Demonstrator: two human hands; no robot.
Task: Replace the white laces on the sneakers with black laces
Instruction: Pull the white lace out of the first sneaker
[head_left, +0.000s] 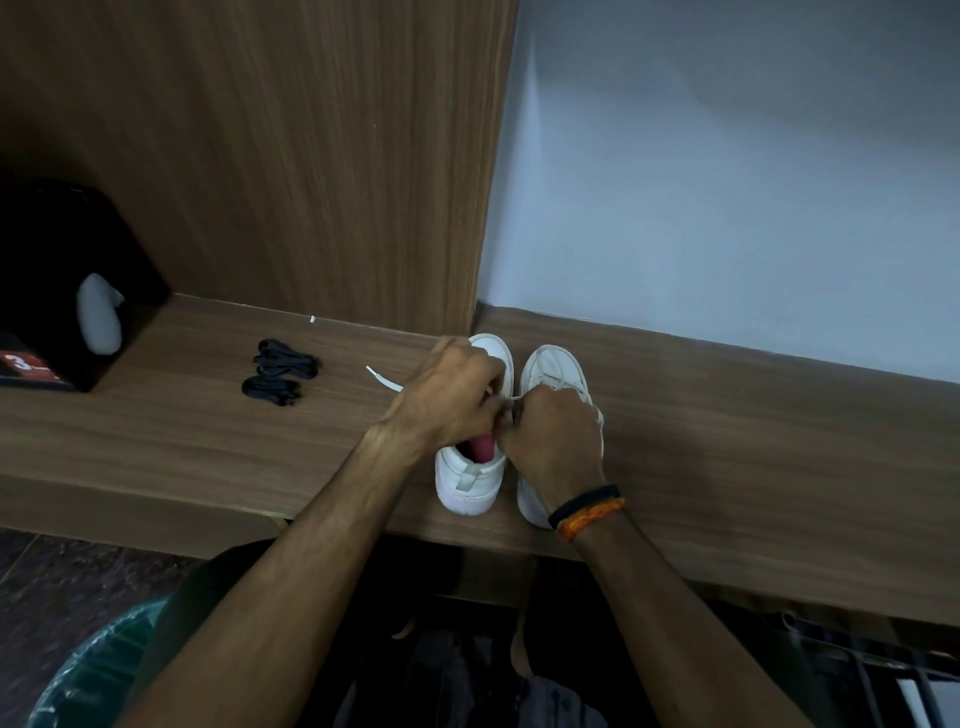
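On the wooden ledge (208, 447), both hands' curled fingers (485, 402) pinch a white lace (382, 382) (flat, trailing left) over white sneakers (475, 478).

Your two white sneakers stand side by side on the wooden bench (727, 441), toes toward the wall. Your left hand (447, 400) is curled over the left sneaker (470, 483), and your right hand (558, 441) covers the right sneaker (553, 369); both hands pinch the white lace (383, 381) where they meet between the shoes. One loose end of that lace trails out to the left across the bench. Further left lie two bundles of black laces (280, 371), well apart from the shoes, and beyond them a black box (62, 291).
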